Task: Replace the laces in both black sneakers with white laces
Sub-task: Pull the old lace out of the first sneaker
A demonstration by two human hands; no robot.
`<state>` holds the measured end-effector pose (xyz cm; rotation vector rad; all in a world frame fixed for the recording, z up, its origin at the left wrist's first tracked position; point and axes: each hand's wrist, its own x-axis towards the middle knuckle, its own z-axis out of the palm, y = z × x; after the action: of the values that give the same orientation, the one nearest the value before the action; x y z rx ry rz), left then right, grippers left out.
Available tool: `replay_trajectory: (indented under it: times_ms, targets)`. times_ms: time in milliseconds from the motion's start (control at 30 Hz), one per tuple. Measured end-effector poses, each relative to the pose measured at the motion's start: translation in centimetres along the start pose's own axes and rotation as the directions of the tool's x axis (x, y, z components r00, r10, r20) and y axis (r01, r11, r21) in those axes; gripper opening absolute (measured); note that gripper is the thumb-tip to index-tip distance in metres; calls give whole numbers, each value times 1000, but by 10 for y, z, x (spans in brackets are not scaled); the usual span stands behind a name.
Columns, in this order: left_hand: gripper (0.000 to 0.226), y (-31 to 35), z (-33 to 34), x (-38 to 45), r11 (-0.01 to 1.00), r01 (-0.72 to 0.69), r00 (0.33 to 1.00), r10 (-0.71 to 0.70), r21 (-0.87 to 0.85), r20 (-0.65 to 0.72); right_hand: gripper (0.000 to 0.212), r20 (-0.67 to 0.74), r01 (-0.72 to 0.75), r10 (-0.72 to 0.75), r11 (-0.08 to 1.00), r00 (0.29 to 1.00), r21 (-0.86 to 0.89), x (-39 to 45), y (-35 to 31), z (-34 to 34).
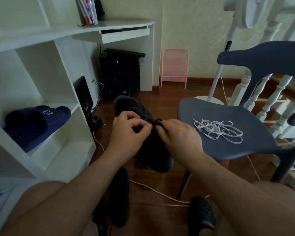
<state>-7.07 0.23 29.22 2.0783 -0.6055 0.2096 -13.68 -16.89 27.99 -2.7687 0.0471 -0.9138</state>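
Black sneaker held up between knees, above floor; second sneaker seen on floor behind it. Black lace pinched at knot by left hand and right hand — fingers of both curled on it. White laces left in loose heap on chair, well apart from hands. Risk judged: knot may be tightened if wrong strand is pulled — black on black, strands hardly told apart. Heap near seat edge may be knocked off by elbow.

A sneaker sits on the floor between the shelf unit at left and the chair at right — laces piled on its seat.
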Motion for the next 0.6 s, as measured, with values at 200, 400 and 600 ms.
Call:
replay_trajectory:
  times_ms: [200,400,600]
  targets:
    - [19,-2,-21,0,977,-95,961,141,-193,240,44,-50,-134,138,988,989,81,6,22,-2]
    - [35,-2,-5,1,990,-113,991,107,80,76,43,-85,-92,95,995,992,31,1,11,-3]
    - [10,3,3,-1,984,-154,988,152,90,26,45,-58,-59,63,997,996,54,0,3,0]
